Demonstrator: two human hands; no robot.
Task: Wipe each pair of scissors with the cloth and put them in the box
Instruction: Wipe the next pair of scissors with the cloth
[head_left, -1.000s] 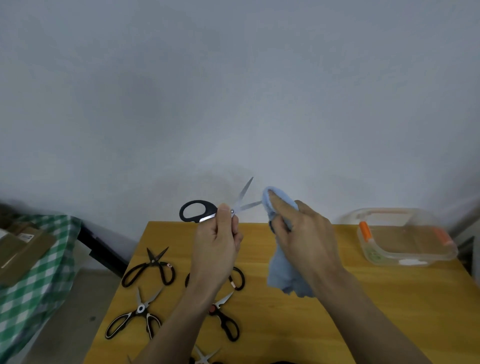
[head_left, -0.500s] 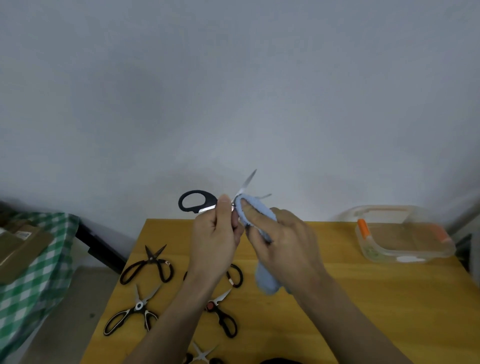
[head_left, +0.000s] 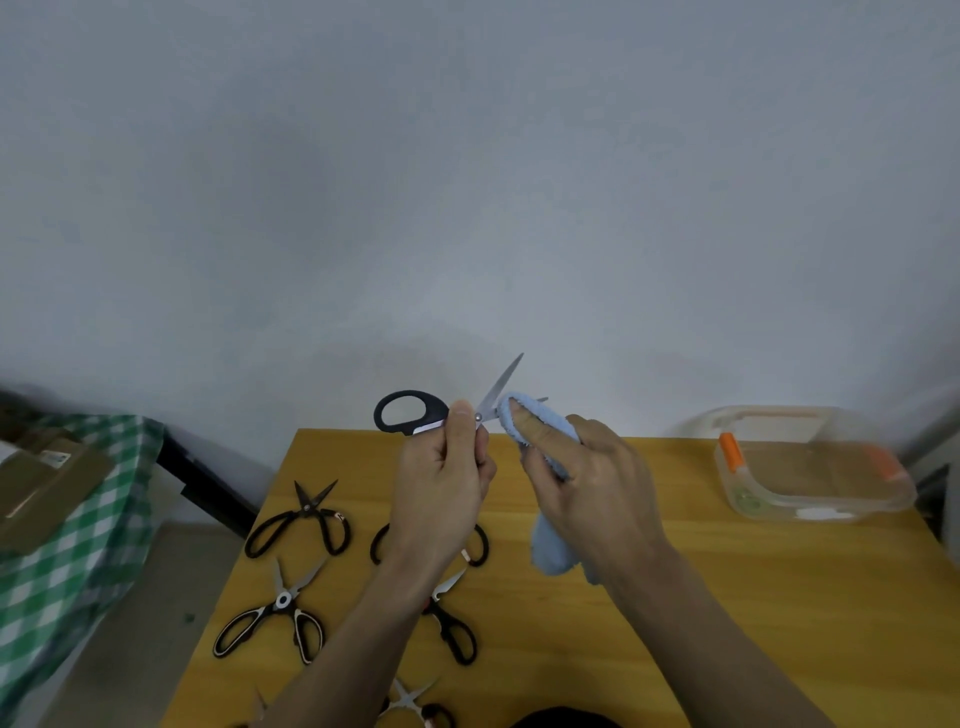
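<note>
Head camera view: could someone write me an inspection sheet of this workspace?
Surface: wooden table, yellow-brown.
Job's things: held scissors, blades apart; blue cloth wrapped on one blade; clear box at far right; other scissors lying at left.
Clutter: nothing seen.
Hands: left hand grips the held scissors; right hand holds the cloth.
Cables: nothing seen.
Surroundings: grey wall; green checked cloth with cardboard at left.
</note>
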